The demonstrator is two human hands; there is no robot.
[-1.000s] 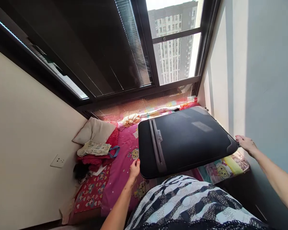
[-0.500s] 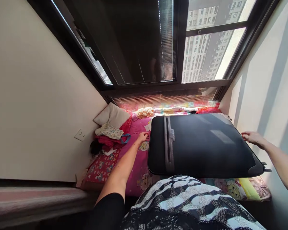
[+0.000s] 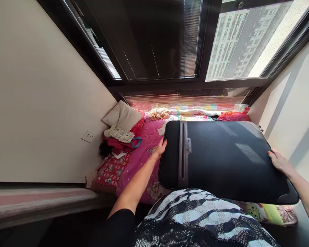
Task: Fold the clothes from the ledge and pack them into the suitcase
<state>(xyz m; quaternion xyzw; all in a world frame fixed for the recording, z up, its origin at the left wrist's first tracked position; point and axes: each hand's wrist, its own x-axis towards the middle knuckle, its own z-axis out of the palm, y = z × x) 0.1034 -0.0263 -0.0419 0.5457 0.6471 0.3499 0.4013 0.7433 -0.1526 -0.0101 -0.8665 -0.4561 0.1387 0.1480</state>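
A large black suitcase (image 3: 221,157) with a grey zipped strip near its left end lies broad face up in front of my body, over the bedding. My left hand (image 3: 160,148) is closed on its left edge, thumb on top and the other fingers hidden beneath. At the opposite end, my right hand (image 3: 278,160) grips the right edge with its thumb over the top face. The suitcase's underside is hidden.
Pink patterned bedding (image 3: 149,137) covers the window ledge. A beige cushion (image 3: 122,116) and a heap of clothes (image 3: 119,133) lie at the left wall beside a socket (image 3: 88,136). The window frame (image 3: 170,84) runs behind; a white wall (image 3: 293,113) stands close at right.
Both hands have closed on the suitcase's edges, thumbs now on top. The suitcase's right end looks larger and nearer. My view has shifted slightly.
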